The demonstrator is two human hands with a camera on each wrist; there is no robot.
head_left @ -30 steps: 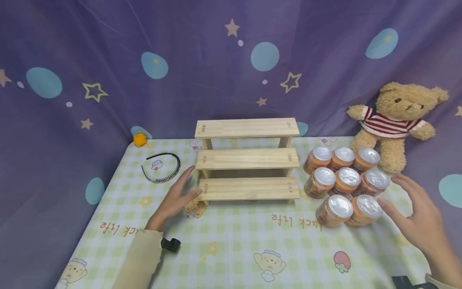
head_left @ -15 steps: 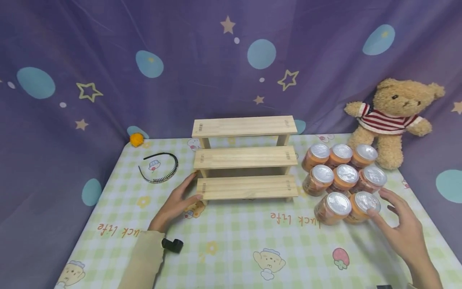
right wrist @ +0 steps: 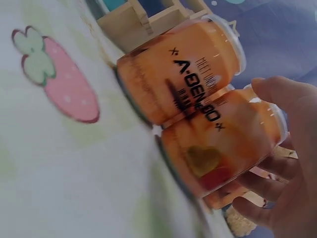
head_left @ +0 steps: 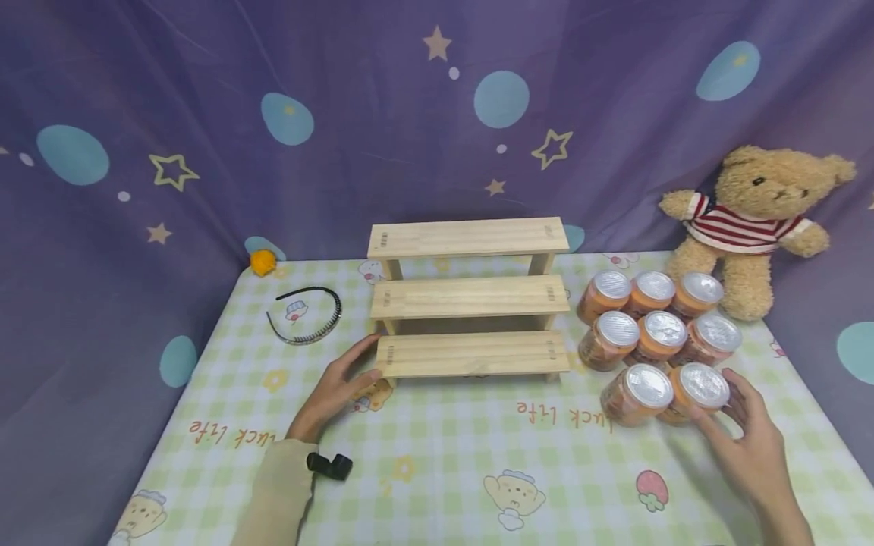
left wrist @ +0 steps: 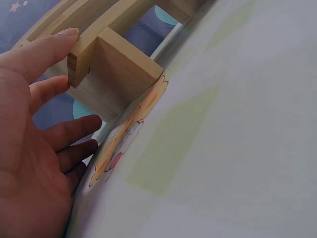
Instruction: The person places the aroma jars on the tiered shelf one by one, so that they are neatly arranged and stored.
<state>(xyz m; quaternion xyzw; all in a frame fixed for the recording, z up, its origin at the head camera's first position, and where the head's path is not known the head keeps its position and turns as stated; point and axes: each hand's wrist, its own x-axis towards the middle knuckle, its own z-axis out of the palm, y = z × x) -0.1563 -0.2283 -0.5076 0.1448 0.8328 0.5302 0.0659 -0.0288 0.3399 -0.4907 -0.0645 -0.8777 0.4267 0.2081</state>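
A three-tier wooden stand (head_left: pixel 471 355) rises in steps near the table's middle. My left hand (head_left: pixel 334 394) rests at the left end of its lowest board, thumb and index fingertips right at the board's end; the other fingers (left wrist: pixel 74 134) stay loosely spread. On the right, several orange jars (head_left: pixel 617 334) with silvery lids stand upright in rows. My right hand (head_left: pixel 747 436) reaches round the front-right jar (head_left: pixel 703 387), thumb on the near side and fingers on the far right side. In the right wrist view that jar (right wrist: pixel 223 144) touches a neighbouring jar (right wrist: pixel 183 69) with black lettering.
A teddy bear (head_left: pixel 747 220) in a striped shirt sits behind the jars against the purple curtain (head_left: pixel 410 114). A black headband (head_left: pixel 334 311) and a small orange-yellow ball (head_left: pixel 262 262) lie at the left. A checked cloth (head_left: pixel 437 462) covers the table.
My right hand has moved left and in to the front-right jar, its fingers closing round it. My left hand has come up against the stand's lowest board. Jars and stand stay put.
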